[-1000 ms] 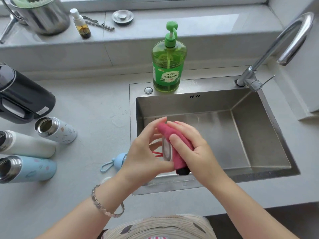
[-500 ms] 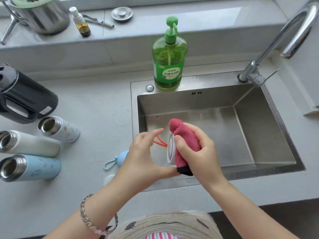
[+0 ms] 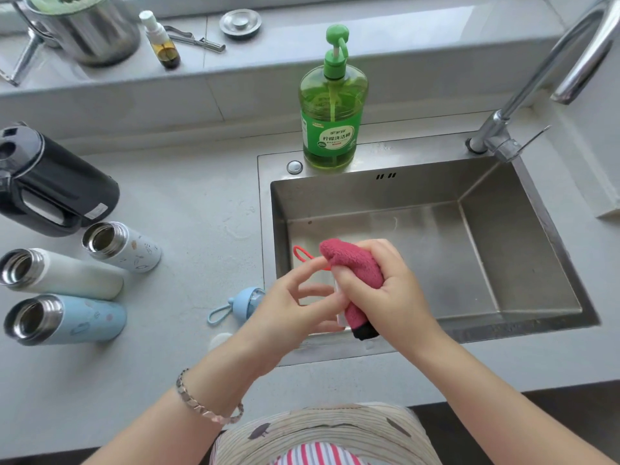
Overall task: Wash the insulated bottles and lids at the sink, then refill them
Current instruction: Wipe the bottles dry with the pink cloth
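Note:
Over the sink's front left corner my right hand (image 3: 392, 290) grips a pink cloth (image 3: 355, 273) wrapped against a white lid (image 3: 339, 312) with a red loop (image 3: 302, 254). My left hand (image 3: 288, 317) holds that lid from the left with thumb and fingertips; most of the lid is hidden. Three open insulated bottles lie on the counter at left: a white patterned bottle (image 3: 127, 248), a plain white bottle (image 3: 67, 273) and a light blue bottle (image 3: 73, 318). A blue lid (image 3: 246, 302) with a loop lies beside the sink's left rim.
A green dish soap pump bottle (image 3: 330, 119) stands on the steel sink's (image 3: 536, 236) back rim. The tap (image 3: 550, 78) arches at back right. A black kettle (image 3: 50, 186) lies at left. The ledge holds a metal pot (image 3: 90, 28), a small spray bottle (image 3: 162, 40) and a drain plug (image 3: 240, 23).
My right hand has turned the pink cloth around the lid, and the red loop now sticks out to the upper left. My left-hand fingers shifted on the lid.

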A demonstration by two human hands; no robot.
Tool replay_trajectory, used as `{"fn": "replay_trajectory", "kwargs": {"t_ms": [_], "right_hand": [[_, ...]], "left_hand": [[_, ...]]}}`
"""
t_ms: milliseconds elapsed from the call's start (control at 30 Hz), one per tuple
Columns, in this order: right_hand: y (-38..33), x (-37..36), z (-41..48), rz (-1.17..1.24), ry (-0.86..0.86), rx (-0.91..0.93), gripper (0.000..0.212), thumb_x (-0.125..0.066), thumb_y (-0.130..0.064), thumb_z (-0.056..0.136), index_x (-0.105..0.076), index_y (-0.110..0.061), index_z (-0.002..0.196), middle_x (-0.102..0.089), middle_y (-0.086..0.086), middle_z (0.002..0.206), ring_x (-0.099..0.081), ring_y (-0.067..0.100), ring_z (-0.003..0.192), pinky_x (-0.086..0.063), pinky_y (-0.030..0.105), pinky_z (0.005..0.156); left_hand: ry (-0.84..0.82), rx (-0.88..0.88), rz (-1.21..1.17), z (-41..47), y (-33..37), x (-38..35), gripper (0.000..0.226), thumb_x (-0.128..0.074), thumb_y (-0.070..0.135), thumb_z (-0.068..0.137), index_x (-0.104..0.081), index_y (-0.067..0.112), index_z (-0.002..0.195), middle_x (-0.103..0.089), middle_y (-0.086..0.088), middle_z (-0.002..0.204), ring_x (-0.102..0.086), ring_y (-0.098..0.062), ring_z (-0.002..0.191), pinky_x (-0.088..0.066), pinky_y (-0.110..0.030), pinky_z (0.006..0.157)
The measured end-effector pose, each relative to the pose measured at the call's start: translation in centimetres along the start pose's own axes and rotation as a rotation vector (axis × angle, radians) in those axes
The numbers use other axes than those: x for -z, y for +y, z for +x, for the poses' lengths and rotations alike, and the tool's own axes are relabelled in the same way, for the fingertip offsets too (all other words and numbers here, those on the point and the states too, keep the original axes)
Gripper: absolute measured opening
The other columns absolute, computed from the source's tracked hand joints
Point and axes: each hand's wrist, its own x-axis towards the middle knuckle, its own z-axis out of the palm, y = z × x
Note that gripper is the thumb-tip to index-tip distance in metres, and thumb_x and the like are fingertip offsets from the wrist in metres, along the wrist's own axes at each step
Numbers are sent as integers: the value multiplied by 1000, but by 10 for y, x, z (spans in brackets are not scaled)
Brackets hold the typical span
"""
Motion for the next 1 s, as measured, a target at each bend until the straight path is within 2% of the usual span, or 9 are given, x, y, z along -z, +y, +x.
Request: {"fn": "replay_trajectory", "kwargs": {"t_ms": [167,300,433,533,633,733,867,933,1000], "right_hand": [[-8,1,4,47,-37,-94,17,-70,-31,77,-60,-34,91,-50,-10,104,-55,-4,92,-38,3,75],[-8,4,12,272,-34,-277,15,-65,-30,84,-62,-22,96,-64,-6,84,-61,1,73,-47,16,66],[-3,7,15,437,56,-396,19,-56,-33,88,-66,-19,95,-68,1,85,-62,16,80,-49,34,73],[0,4,5,482,44,-363,19,-59,-39,84,-63,-26,98,-67,-7,81,-63,10,74,-50,27,65],[2,-1,-9,453,37,-305,34,-69,-18,82,-55,-24,112,-62,-6,92,-61,-2,67,-46,14,51],[5,-1,-11,427,126,-277,31,-65,-6,83,-57,-23,107,-62,0,94,-61,-4,66,-47,14,48],[13,0,-10,234,171,-212,41,-72,-34,66,-59,-41,103,-60,-5,105,-63,12,93,-58,38,69],[8,-1,-10,90,150,-109,40,-72,-39,66,-58,-49,102,-56,-17,102,-59,6,96,-54,31,79],[3,0,-10,-5,118,5,36,-72,-41,69,-56,-52,99,-55,-19,98,-56,-1,93,-45,11,76]], "left_hand": [[9,-246,33,4,-4,5,56,-78,19,59,-65,35,111,-67,-3,104,-69,-23,82,-56,-39,82],[-6,-307,14,5,-7,8,58,-78,14,53,-68,35,106,-63,-12,111,-69,-28,87,-56,-34,75],[-24,-306,-110,6,-13,8,55,-74,9,55,-63,27,105,-69,-4,108,-69,-25,80,-56,-35,72],[8,-249,-104,10,-12,6,55,-69,-4,60,-53,20,108,-71,-3,97,-69,-20,73,-55,-28,66],[19,-206,-37,12,-9,2,49,-65,-5,63,-48,16,104,-68,-7,97,-69,-19,73,-55,-25,66],[73,-260,227,9,-6,0,53,-78,12,57,-53,23,102,-63,-4,110,-69,-14,89,-55,-27,80],[356,-404,876,3,-1,-3,66,-78,43,56,-54,35,116,-44,8,111,-51,-6,102,-40,-11,84],[331,-578,1059,7,-1,-3,76,-68,52,56,-51,28,126,-45,6,115,-43,-12,104,-36,-19,88],[262,-677,1053,12,-1,-3,75,-63,53,56,-49,26,125,-52,11,113,-46,-13,102,-35,-19,91]]}}
